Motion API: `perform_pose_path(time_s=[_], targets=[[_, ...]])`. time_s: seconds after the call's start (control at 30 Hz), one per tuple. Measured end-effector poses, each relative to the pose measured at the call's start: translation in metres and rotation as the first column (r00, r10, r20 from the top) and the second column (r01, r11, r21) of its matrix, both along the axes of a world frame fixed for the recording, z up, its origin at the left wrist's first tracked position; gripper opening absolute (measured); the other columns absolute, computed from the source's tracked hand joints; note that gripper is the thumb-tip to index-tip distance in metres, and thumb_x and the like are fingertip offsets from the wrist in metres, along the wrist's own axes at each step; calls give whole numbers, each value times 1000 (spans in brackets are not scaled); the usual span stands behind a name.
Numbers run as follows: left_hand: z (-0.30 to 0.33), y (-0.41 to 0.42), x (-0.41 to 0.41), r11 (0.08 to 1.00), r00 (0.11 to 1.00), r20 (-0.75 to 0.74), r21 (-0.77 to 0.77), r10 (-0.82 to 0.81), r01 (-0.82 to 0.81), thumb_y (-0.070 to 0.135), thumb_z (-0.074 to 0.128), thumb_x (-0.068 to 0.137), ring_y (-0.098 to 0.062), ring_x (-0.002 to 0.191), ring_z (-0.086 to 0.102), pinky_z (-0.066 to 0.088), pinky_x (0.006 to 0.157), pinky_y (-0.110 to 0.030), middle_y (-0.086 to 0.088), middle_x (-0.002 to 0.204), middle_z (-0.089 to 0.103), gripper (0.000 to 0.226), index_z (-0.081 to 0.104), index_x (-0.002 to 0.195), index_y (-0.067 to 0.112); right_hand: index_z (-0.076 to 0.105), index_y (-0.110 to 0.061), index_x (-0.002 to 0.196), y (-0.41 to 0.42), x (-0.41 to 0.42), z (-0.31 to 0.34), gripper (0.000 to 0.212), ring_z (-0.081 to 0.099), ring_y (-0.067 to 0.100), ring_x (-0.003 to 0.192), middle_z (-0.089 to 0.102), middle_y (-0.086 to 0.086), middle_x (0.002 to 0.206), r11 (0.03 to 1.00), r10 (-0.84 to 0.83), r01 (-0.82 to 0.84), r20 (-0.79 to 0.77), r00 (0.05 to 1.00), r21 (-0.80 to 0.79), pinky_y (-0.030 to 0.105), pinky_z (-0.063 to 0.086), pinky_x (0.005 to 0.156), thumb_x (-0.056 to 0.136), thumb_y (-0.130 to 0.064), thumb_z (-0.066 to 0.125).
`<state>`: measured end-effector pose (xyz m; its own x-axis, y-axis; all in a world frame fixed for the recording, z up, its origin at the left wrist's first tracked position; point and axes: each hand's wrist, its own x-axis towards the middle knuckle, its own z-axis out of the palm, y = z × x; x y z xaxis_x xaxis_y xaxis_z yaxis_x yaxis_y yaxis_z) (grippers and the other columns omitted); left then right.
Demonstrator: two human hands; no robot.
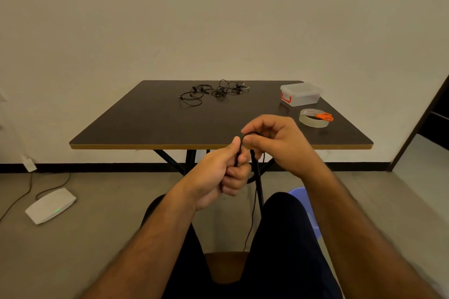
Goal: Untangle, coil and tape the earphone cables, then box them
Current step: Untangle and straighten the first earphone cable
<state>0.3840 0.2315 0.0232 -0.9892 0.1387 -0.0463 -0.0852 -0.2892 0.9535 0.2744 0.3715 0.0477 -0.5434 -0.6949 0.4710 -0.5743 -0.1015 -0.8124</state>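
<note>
Coiling underway: left hand (220,172) grips black earphone cable (254,204) as anchor, right hand (272,139) pinches loop above; tail hangs between knees. Tangled earphones (213,92) wait on table (145,124), tape roll (313,121), lidded plastic box (301,93) near right.

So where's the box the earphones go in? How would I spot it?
Look at the dark table against the wall, then go to its far right corner. The plastic box sits there, past the tape roll with the orange scissors on it. It is the only see-through tub with a lid and a red clip.
</note>
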Motion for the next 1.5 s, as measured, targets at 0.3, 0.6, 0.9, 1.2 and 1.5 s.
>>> perform_pose_path(time_s=[0.3, 0.6, 0.9, 1.2, 1.5], targets=[[7, -1, -8, 946, 991, 27, 302, -132, 118, 51, 37, 96, -1, 39, 25, 17, 36, -14, 10, 51, 29, 40, 47, 70, 23, 71, -12, 91, -27, -5, -20, 15, 64, 12, 70, 69, 1, 75, 981, 90, -52, 202, 975, -186, 24, 53, 65, 92, -1, 61], [43, -13, -24, 967, 990, -135, 255, 46, -10, 32, 33, 103, -6, 40, 31, 27, 39, -18, 7, 54, 34, 32, 48, 79, 18, 68, -14, 88, -30, 8, -49, 21, 61, 22, 65, 65, 11, 77, 980, 182, -199, 321, 929, 21, 32, 51, 63, 101, -16, 51], [74, -36, -39, 835, 784, -397, -70, 478, -545, 28, 29, 109, -12, 50, 49, 43, 49, -26, 6, 57, 48, 31, 53, 97, 14, 63, -19, 118, -18, 21, -28, 20, 60, 13, 59, 62, -2, 68, 904, 179, -244, 209, 961, 351, 29, 52, 59, 101, -18, 52], [53, -29, -40, 699, 797, -466, -418, 384, -581, 30, 31, 108, -10, 61, 60, 50, 60, -26, -1, 69, 63, 34, 60, 101, 13, 72, -23, 99, -6, 25, 27, 13, 60, 6, 67, 65, -10, 74, 941, -19, 106, -261, 965, 322, 27, 54, 66, 97, -24, 59], [60, -32, -45, 685, 693, -483, -231, 535, -690, 30, 32, 108, -9, 53, 52, 52, 54, -28, 7, 60, 50, 33, 59, 99, 13, 70, -27, 94, -2, 21, 44, 8, 61, 11, 68, 66, -3, 73, 881, 71, 110, -357, 932, 461, 22, 51, 65, 94, -26, 62]])
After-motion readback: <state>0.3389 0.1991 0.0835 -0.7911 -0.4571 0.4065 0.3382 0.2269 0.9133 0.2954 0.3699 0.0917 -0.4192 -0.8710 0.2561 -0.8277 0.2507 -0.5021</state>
